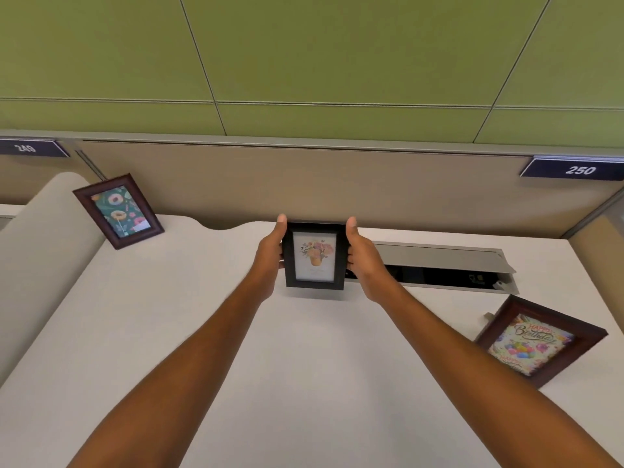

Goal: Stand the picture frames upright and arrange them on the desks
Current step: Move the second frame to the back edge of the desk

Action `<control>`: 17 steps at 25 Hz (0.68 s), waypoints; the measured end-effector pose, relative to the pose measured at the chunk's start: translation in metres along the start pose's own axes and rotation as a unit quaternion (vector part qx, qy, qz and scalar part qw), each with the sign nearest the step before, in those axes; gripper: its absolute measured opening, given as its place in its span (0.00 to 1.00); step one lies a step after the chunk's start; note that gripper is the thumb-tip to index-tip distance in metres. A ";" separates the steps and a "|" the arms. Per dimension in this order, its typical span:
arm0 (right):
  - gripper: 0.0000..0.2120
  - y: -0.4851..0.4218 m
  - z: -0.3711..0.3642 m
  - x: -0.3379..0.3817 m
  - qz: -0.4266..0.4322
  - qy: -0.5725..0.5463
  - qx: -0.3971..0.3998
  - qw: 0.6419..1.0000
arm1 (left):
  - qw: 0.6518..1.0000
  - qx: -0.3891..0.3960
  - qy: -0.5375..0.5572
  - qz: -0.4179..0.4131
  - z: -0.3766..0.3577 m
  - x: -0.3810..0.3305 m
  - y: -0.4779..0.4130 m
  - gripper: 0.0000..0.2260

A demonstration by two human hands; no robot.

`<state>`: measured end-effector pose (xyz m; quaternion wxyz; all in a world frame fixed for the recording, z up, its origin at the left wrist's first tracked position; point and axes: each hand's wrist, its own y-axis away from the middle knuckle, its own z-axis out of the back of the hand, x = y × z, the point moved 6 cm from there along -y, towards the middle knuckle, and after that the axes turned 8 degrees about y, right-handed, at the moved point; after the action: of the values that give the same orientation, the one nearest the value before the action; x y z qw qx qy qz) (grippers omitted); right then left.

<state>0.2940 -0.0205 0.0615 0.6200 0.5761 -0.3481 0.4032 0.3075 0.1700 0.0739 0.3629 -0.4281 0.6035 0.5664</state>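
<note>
Left hand (pixel 270 255) and right hand (pixel 363 256) are clamping the black flower-print frame (pixel 315 256) by its side edges, upright over the desk (pixel 304 366) mid-back near the open cable tray (pixel 439 268); I'd be seating its base flat, confirming the stand holds, then releasing.
</note>
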 end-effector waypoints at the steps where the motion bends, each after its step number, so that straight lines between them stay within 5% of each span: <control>1: 0.25 -0.010 -0.006 0.006 0.004 0.001 0.005 1.000 | 1.000 -0.001 0.000 -0.004 0.006 -0.005 -0.009 0.21; 17: 0.20 -0.134 -0.040 0.019 -0.013 0.007 0.001 1.000 | 1.000 -0.013 0.001 0.018 0.035 0.000 -0.136 0.29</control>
<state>0.4220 0.0197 0.0166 0.6273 0.5784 -0.3355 0.3993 0.4317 0.2055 0.0203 0.3467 -0.4224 0.6036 0.5806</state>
